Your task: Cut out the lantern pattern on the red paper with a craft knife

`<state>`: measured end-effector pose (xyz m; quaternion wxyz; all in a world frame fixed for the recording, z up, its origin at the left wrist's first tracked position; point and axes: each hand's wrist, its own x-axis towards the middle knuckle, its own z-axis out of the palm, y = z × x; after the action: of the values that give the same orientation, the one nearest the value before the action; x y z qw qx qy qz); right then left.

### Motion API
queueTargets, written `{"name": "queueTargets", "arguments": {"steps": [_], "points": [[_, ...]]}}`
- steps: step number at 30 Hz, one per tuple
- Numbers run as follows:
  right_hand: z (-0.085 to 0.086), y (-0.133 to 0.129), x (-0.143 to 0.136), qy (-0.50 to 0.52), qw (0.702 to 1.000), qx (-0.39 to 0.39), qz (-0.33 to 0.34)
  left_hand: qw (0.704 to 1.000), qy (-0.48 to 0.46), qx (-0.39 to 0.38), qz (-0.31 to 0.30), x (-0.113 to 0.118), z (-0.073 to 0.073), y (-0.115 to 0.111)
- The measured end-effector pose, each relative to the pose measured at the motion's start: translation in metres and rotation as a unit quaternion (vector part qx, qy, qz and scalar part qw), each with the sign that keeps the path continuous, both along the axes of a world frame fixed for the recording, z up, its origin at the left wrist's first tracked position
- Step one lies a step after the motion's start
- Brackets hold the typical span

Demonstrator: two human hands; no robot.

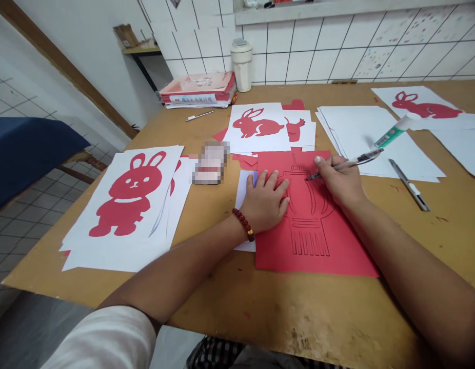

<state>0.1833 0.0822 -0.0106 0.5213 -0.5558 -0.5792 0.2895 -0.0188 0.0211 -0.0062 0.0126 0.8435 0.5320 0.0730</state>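
A red sheet (272,253) with a lantern drawn in dark lines lies on the wooden table (222,307). My left hand (265,201), a beaded bracelet at its wrist, rests flat with fingers spread on the sheet's left part. In my right hand (339,182) is a pen (358,160), pinched between thumb and fingers, its tip touching the upper middle of the lantern drawing. Under the sheet's left edge a pale sheet (243,192) sticks out.
White sheets with red rabbits (130,205) lie left and behind. A glue stick (395,130) and cutter knife (410,185) are at right. Paper packs (199,89), a white cup (242,64) and another cutter (199,116) sit at the back; a blurred object (211,163) lies left of my hands.
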Motion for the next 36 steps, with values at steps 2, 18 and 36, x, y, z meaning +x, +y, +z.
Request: {"name": "queueTargets", "arguments": {"steps": [2, 18, 36], "points": [[0.0016, -0.0008, -0.0006, -0.005, 1.0, -0.004, 0.004, 1.0, 0.0, 0.001, -0.001, -0.0001, -0.0002, 0.0001], [0.002, -0.0005, -0.0005, 0.004, 1.0, -0.001, 0.005, 1.0, 0.001, -0.002, -0.001, -0.0009, 0.001, -0.0003], [0.0007, -0.0019, -0.0017, 0.007, 1.0, -0.012, -0.007, 1.0, 0.001, -0.004, 0.0, -0.0006, 0.0009, 0.0007]]}}
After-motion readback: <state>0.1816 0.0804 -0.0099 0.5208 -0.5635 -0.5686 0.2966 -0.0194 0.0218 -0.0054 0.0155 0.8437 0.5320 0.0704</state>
